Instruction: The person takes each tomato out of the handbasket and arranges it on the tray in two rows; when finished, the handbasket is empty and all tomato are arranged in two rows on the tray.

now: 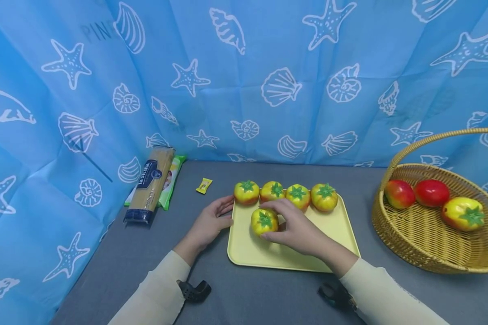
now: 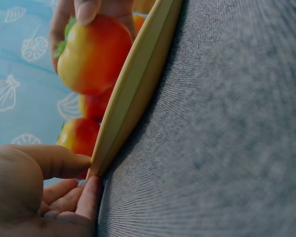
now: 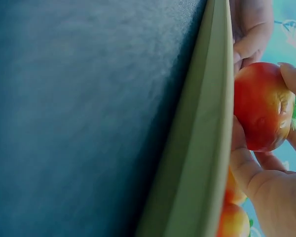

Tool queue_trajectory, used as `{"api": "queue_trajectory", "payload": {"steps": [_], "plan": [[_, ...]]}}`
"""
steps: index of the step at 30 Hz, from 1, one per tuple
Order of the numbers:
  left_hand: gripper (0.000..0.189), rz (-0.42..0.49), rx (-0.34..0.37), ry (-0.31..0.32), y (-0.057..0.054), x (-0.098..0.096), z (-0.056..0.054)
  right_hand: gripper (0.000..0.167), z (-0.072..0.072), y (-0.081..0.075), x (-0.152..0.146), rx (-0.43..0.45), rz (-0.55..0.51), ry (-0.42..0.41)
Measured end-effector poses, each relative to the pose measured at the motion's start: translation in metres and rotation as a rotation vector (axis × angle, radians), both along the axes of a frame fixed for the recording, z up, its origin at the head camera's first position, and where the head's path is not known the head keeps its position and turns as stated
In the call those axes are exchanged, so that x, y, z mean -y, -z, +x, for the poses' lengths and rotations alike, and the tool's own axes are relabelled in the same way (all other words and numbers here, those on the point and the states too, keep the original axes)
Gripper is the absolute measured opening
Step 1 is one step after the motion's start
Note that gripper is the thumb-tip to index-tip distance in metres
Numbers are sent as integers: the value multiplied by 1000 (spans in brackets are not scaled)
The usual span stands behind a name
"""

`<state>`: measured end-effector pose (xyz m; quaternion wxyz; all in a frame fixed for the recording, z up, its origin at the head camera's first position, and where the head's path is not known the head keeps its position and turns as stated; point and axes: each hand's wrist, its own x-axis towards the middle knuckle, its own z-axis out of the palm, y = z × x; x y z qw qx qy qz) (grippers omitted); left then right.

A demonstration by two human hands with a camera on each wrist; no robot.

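Note:
My right hand point(image 1: 298, 228) grips a yellow-and-red artificial persimmon point(image 1: 264, 221) with a green leafy top, over the left part of a pale yellow tray point(image 1: 305, 259). In the right wrist view, fingers and thumb lie around that persimmon point(image 3: 264, 106). My left hand point(image 1: 211, 221) pinches the tray's left rim; the left wrist view shows its thumb and fingers at the tray edge point(image 2: 130, 94). Several more persimmons stand in a row along the tray's back side, among them one at the left end point(image 1: 246, 193) and one at the right end point(image 1: 324, 197).
On the right stands a wicker basket point(image 1: 423, 253) with a tall handle, holding two red mangoes point(image 1: 432, 193) and a persimmon point(image 1: 463, 214). A pasta packet point(image 1: 150, 185) lies at left on a green packet point(image 1: 172, 180). Behind them is a small yellow wrapper point(image 1: 204, 185). A blue curtain point(image 1: 244, 81) hangs behind.

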<state>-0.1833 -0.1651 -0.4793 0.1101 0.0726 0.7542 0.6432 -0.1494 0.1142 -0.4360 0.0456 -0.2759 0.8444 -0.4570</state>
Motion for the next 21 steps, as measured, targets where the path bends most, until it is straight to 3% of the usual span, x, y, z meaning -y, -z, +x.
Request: {"api": "queue_trajectory", "payload": {"steps": [9, 21], "plan": [[74, 11, 0, 9, 0, 1, 0, 66, -10, 1, 21, 13, 31, -7], [73, 1, 2, 11, -2, 0, 1, 68, -17, 6, 40, -13, 75, 61]]}}
